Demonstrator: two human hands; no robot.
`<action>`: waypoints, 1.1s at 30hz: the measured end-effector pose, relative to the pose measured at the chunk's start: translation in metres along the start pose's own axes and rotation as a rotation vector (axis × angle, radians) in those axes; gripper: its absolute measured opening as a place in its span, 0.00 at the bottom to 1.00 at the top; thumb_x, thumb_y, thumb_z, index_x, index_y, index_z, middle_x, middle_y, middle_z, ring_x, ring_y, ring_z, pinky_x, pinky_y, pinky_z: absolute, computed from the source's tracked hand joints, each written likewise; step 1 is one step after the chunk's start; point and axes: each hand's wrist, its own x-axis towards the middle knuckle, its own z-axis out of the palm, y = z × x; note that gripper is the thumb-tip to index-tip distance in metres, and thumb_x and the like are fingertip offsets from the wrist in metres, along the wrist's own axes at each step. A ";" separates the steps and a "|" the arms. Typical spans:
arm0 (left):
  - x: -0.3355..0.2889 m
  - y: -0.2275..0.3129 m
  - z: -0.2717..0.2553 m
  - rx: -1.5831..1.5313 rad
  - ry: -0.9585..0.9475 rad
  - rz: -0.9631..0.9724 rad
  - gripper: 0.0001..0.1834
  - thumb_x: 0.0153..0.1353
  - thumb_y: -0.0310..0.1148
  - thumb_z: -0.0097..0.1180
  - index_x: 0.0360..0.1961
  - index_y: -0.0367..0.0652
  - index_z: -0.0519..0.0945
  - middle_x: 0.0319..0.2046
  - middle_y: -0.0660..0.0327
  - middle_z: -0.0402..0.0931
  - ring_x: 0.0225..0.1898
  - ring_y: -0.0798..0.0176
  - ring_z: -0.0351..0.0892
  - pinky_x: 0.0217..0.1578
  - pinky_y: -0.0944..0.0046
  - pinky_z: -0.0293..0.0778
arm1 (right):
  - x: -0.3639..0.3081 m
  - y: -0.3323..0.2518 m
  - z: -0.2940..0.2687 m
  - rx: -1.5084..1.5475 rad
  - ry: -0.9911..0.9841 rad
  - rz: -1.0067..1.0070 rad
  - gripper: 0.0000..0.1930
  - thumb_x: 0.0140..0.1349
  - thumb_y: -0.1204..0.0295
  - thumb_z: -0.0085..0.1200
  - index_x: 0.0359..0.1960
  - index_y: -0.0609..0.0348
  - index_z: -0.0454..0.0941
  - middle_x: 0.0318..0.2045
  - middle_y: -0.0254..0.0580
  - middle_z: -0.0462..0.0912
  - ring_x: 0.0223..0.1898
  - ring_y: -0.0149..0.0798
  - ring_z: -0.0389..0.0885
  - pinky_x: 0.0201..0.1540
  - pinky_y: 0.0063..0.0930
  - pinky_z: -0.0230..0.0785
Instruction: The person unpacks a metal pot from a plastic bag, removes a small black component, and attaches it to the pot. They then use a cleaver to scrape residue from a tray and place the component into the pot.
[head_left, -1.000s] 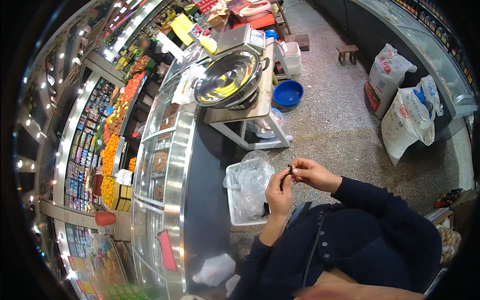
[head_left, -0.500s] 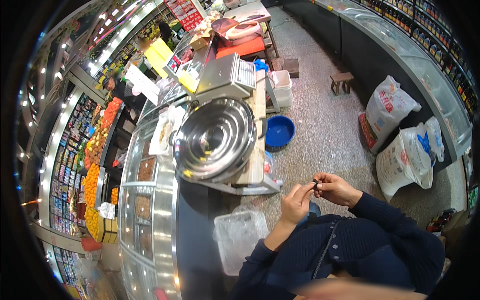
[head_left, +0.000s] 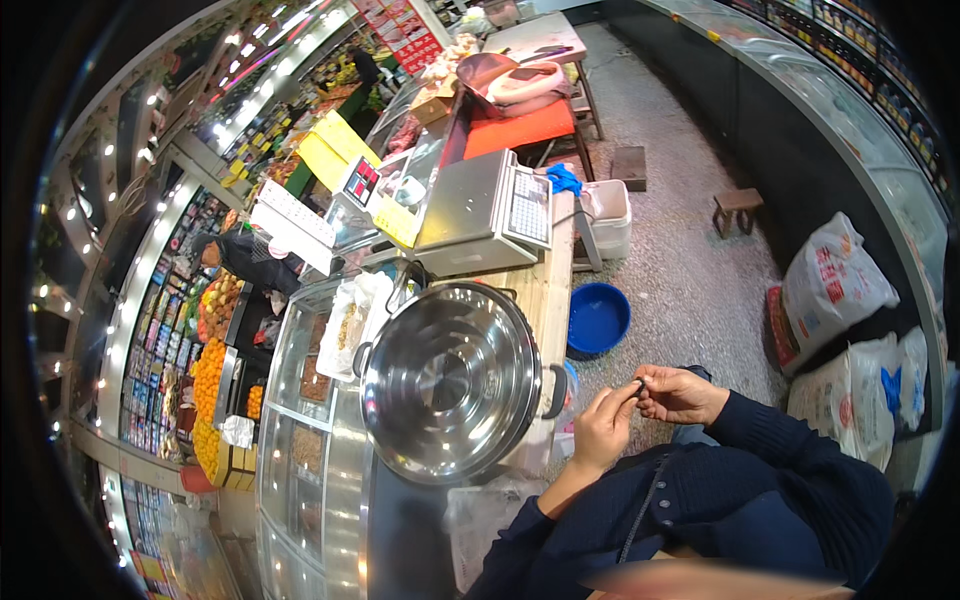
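Observation:
My left hand [head_left: 605,425] and my right hand [head_left: 684,394] meet in front of my body, fingertips pinched together. Between them sits a small dark piece [head_left: 639,386], too small to name; both hands appear to grip it. To the left of my hands, a large shiny metal pan [head_left: 450,380] with dark side handles rests on the wooden counter [head_left: 556,300]. Its inside shows only reflections of lights. The hands are apart from the pan and the counter edge.
Beyond the pan stands a metal weighing scale [head_left: 470,215]. A blue basin [head_left: 598,318], a white bucket [head_left: 610,215] and a small stool [head_left: 737,208] are on the floor. Large sacks [head_left: 835,280] lean by the right-hand counter. A glass display case [head_left: 310,440] runs along the left.
My view has shifted, so the pan, scale and basin sit further right and lower. My hands stay together at the small dark piece, with slight finger movement.

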 end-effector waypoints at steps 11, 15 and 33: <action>0.153 -0.022 0.061 0.181 0.215 -0.092 0.10 0.55 0.24 0.56 0.40 0.39 0.79 0.34 0.53 0.80 0.34 0.56 0.81 0.32 0.64 0.75 | 0.096 -0.185 -0.040 -0.083 -0.156 0.210 0.04 0.62 0.78 0.47 0.38 0.62 0.71 0.32 0.41 0.79 0.32 0.34 0.80 0.41 0.27 0.74; 0.184 -0.029 0.070 0.221 0.221 -0.161 0.10 0.54 0.24 0.57 0.39 0.39 0.80 0.32 0.54 0.80 0.33 0.60 0.81 0.33 0.67 0.74 | 0.121 -0.216 -0.051 -0.022 -0.206 0.325 0.05 0.61 0.80 0.47 0.38 0.60 0.71 0.31 0.41 0.79 0.32 0.34 0.80 0.40 0.25 0.74; 0.205 -0.041 -0.022 0.550 0.356 -0.168 0.09 0.47 0.25 0.65 0.32 0.41 0.81 0.23 0.59 0.79 0.18 0.64 0.77 0.18 0.69 0.70 | 0.234 -0.184 -0.011 0.119 -0.389 0.594 0.10 0.62 0.79 0.45 0.46 0.63 0.69 0.41 0.43 0.77 0.45 0.38 0.77 0.52 0.30 0.68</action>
